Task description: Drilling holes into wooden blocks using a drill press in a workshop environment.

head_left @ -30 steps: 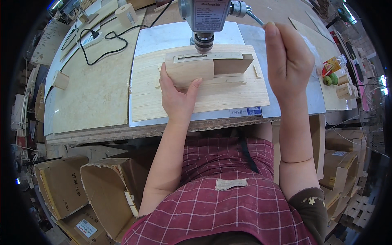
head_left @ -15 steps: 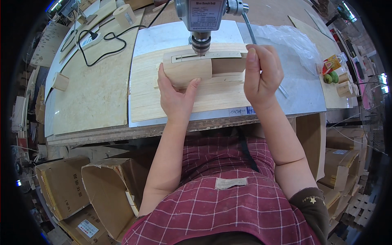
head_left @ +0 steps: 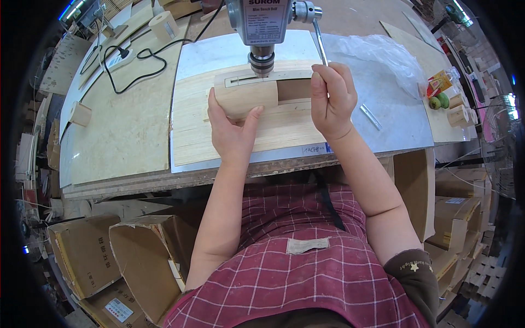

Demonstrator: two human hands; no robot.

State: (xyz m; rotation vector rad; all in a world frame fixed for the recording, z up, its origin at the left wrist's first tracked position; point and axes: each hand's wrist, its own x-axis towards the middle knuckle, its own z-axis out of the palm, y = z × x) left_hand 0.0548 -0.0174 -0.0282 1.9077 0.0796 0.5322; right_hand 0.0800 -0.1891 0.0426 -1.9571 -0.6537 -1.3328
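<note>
A small bench drill (head_left: 257,24) stands at the far middle, its chuck (head_left: 262,61) pointing down. Under the chuck lies a pale wooden block (head_left: 249,98) with a rounded side and a thin slotted strip (head_left: 243,80) along its top. My left hand (head_left: 234,130) grips the block's near side, thumb on the right and fingers on the left. The drill's metal feed lever (head_left: 321,44) slants down into my right hand (head_left: 334,101), whose fingers are closed round its end. A flat light wood board (head_left: 191,126) lies beneath the block. I cannot tell whether the bit touches the strip.
A black cable (head_left: 164,57) runs left to a white power strip (head_left: 117,59). Wooden cylinders (head_left: 80,113) stand on the table. To the right are a crumpled plastic bag (head_left: 383,60), a short metal rod (head_left: 371,117) and green fruit (head_left: 439,101). Cardboard boxes (head_left: 139,262) sit below.
My right hand has moved left with the lever's end, and the lever has swung slightly. The metal rod shows more fully. My left hand still holds the block.
</note>
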